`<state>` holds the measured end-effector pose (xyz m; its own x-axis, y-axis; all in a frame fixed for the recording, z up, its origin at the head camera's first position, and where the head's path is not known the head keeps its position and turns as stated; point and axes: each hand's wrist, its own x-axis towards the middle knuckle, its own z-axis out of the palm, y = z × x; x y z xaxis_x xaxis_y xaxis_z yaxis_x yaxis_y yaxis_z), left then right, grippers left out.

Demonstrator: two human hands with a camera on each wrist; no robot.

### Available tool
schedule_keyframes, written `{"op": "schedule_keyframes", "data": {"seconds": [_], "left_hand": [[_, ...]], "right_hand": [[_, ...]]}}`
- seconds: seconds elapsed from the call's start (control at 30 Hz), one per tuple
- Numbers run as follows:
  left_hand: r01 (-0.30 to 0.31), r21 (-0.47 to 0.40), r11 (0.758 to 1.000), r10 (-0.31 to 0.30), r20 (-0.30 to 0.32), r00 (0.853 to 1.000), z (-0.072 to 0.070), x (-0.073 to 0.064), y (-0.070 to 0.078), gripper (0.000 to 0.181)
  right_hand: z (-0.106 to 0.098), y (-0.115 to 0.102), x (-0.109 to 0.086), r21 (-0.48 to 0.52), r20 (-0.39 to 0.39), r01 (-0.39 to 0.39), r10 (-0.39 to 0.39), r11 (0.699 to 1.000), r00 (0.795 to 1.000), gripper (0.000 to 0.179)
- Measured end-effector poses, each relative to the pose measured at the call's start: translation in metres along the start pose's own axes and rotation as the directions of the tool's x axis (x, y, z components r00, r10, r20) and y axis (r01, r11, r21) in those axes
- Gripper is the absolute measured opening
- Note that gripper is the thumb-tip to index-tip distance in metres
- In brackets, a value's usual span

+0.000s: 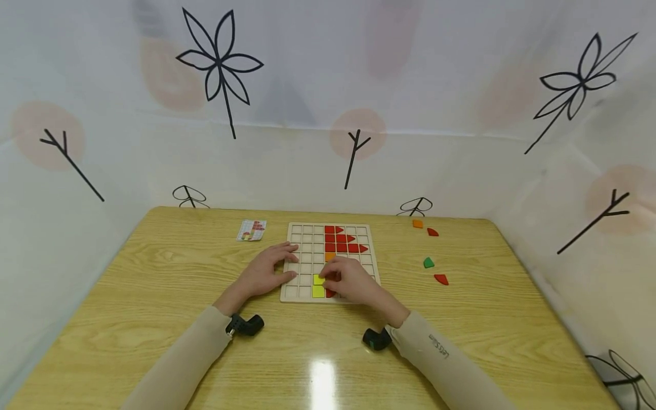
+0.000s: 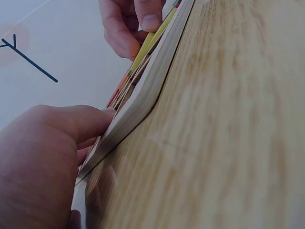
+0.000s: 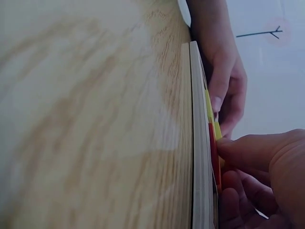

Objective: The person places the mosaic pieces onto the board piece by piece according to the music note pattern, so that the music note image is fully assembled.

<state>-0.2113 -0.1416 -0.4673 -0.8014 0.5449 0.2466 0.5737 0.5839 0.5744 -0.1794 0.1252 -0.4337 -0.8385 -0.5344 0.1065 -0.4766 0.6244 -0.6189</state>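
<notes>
A wooden grid board (image 1: 302, 273) lies on the table in the head view. My left hand (image 1: 266, 269) rests along its left edge, fingers spread loosely and thumb at the rim. Over the lower middle, my right hand (image 1: 353, 280) pinches a yellow square tile (image 1: 318, 279) between thumb and fingers; in the left wrist view that yellow tile (image 2: 144, 51) sits slightly tilted. Just below lies another yellow square tile (image 1: 318, 292), with a red piece (image 1: 330, 294) beside it, partly hidden by the right hand. An orange square tile (image 1: 330, 257) and rows of red tiles (image 1: 341, 238) fill cells higher up.
A small pattern card (image 1: 251, 230) lies left of the board. To the right are a loose orange square (image 1: 417, 224), a red quarter-round piece (image 1: 433, 232), a green piece (image 1: 428, 262) and another red piece (image 1: 441, 279). Patterned cloth (image 1: 287, 165) hangs behind the table.
</notes>
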Motion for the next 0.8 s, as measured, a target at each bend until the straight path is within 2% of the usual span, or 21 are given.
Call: {"op": "schedule_keyframes", "data": {"seconds": [0.23, 0.57, 0.67, 0.8], "left_hand": [[0.002, -0.001, 1.000, -0.002, 0.001, 1.000, 0.0006, 0.0003, 0.0001, 0.029], [0.008, -0.001, 1.000, -0.008, 0.002, 1.000, 0.0011, 0.0006, -0.0007, 0.029], [0.009, -0.001, 1.000, -0.009, 0.003, 1.000, 0.0009, 0.0006, -0.0014, 0.029], [0.010, -0.004, 1.000, -0.010, 0.007, 1.000, 0.0007, 0.0004, -0.0019, 0.029]], "right_hand": [[-0.0005, -0.0013, 0.0015, 0.012, 0.000, -0.026, 0.026, 1.000, 1.000, 0.010], [-0.0004, -0.0012, 0.0022, 0.024, 0.012, -0.014, 0.014, 1.000, 1.000, 0.008], [-0.0002, 0.0011, 0.0027, 0.020, 0.001, -0.014, 0.014, 1.000, 1.000, 0.008], [-0.0059, 0.0071, 0.0011, 0.064, -0.038, -0.027, 0.030, 0.998, 0.999, 0.009]]}}
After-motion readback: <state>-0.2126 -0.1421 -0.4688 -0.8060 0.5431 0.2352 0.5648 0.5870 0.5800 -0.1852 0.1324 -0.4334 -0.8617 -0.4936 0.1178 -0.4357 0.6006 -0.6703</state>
